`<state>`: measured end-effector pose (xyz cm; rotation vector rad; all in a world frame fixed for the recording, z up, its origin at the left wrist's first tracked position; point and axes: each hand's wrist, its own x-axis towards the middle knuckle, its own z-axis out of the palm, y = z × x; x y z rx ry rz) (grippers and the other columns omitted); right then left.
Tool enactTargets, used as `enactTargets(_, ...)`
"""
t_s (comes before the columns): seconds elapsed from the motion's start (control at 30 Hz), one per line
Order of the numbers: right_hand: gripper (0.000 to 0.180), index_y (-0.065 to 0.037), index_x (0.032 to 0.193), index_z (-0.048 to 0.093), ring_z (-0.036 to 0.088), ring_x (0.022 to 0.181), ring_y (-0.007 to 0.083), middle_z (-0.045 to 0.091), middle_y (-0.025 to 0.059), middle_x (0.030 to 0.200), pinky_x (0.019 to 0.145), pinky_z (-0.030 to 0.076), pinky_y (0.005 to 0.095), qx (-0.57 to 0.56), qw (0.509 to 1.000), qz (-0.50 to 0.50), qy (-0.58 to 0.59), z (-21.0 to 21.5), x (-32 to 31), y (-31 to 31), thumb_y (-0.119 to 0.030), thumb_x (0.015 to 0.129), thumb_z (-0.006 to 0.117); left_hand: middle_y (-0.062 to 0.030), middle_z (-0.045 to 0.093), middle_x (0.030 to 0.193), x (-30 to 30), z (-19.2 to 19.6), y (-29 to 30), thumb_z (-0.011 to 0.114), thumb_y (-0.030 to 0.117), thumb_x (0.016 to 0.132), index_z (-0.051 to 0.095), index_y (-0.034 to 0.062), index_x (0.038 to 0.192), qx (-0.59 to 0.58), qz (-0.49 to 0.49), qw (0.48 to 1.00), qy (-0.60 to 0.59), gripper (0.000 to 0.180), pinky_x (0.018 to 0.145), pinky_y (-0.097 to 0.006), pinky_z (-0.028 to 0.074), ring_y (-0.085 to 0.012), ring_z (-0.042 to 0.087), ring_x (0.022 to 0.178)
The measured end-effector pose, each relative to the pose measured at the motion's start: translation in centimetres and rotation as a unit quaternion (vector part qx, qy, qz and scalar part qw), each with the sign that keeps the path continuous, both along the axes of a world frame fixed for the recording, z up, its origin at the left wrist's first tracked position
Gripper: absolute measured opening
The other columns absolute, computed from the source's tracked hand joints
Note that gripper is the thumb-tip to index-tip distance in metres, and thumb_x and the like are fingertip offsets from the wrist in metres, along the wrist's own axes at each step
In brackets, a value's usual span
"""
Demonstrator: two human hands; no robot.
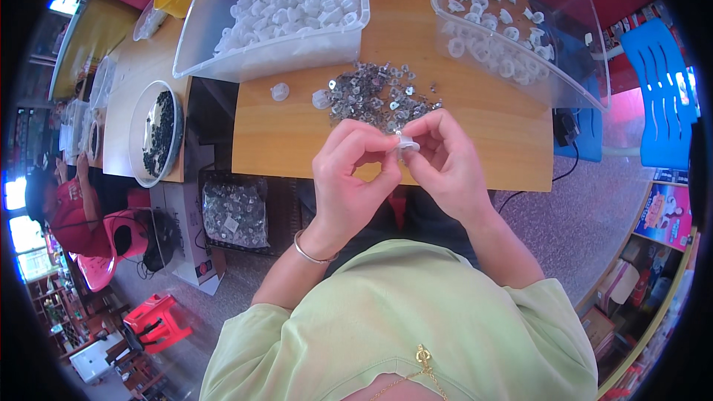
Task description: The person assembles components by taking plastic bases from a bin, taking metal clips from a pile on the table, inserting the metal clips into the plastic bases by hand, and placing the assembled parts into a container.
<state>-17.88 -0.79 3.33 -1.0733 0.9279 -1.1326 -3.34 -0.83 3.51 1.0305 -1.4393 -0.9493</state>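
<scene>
In front of my body, over the near part of the wooden table, my left hand (352, 171) and my right hand (446, 162) meet at a small white plastic cap-like part (408, 145). Thumb and index finger of each hand pinch it from either side. Its top carries a small shiny bit that my fingertips partly cover. Just beyond my fingers lies a heap of small metal clips (365, 96). Left of the heap, two loose translucent caps (279, 91) rest on the table.
A clear bin heaped with white caps (178, 59) stands back left; another clear bin (600, 56) with fewer parts is back right. A round tub of black pieces (178, 137) sits on the left table. A bag of parts (235, 213) lies below. A person (78, 212) sits far left.
</scene>
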Motion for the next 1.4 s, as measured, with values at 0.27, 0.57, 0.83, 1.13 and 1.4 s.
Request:
enactTargets(0.27, 0.021, -0.002, 0.102, 0.045, 0.051, 0.094, 0.0091, 0.051, 0.0038, 0.098, 0.083, 0.041, 0.0222, 0.053, 0.995, 0.005, -0.088, -0.2, 0.7, 0.3, 0.007, 0.083, 0.051, -0.0082, 0.055, 0.086, 0.1, 0.0, 0.2, 0.063, -0.012, 0.069, 0.061, -0.0027, 0.086, -0.006, 0.004, 1.000, -0.018, 0.020, 0.068, -0.023, 0.053, -0.0135, 0.062, 0.076)
enactTargets(0.57, 0.022, -0.003, 0.104, 0.044, 0.050, 0.095, 0.0095, 0.049, 0.0031, 0.099, 0.083, 0.043, 0.0232, 0.055, 0.984, -0.019, -0.169, -0.7, 1.2, 0.8, 0.009, 0.085, 0.047, -0.0088, 0.056, 0.084, 0.0, -0.3, 0.2, 0.065, -0.011, 0.067, 0.062, -0.0016, 0.086, -0.041, 0.022, 0.998, -0.031, 0.021, 0.065, -0.023, 0.052, -0.0150, 0.060, 0.073)
enactTargets(0.83, 0.022, -0.004, 0.105, 0.044, 0.051, 0.096, 0.0099, 0.049, 0.0028, 0.100, 0.084, 0.043, 0.0230, 0.054, 0.977, -0.020, -0.206, -0.6, 1.4, 0.9, 0.007, 0.086, 0.048, -0.0093, 0.057, 0.081, -0.1, -0.5, 0.2, 0.066, -0.009, 0.065, 0.063, 0.0004, 0.086, -0.065, 0.036, 0.996, -0.046, 0.023, 0.060, -0.025, 0.049, -0.0178, 0.059, 0.071)
enactTargets(1.13, 0.020, -0.004, 0.104, 0.044, 0.052, 0.095, 0.0108, 0.050, 0.0043, 0.100, 0.085, 0.044, 0.0235, 0.070, 0.974, -0.031, -0.214, -0.8, 1.4, 1.0, 0.006, 0.087, 0.049, -0.0091, 0.055, 0.086, 0.1, -0.7, 0.3, 0.064, -0.012, 0.068, 0.061, -0.0007, 0.087, -0.076, 0.024, 0.995, -0.065, 0.022, 0.065, -0.024, 0.050, -0.0159, 0.058, 0.077)
enactTargets(1.4, 0.020, -0.003, 0.105, 0.045, 0.052, 0.097, 0.0120, 0.052, 0.0059, 0.101, 0.086, 0.043, 0.0257, 0.081, 0.974, -0.040, -0.207, -0.9, 1.5, 1.1, 0.005, 0.087, 0.049, -0.0086, 0.056, 0.085, -0.2, -0.2, 0.1, 0.064, -0.010, 0.069, 0.061, -0.0007, 0.086, -0.026, 0.013, 0.999, -0.020, 0.020, 0.067, -0.023, 0.053, -0.0145, 0.060, 0.077)
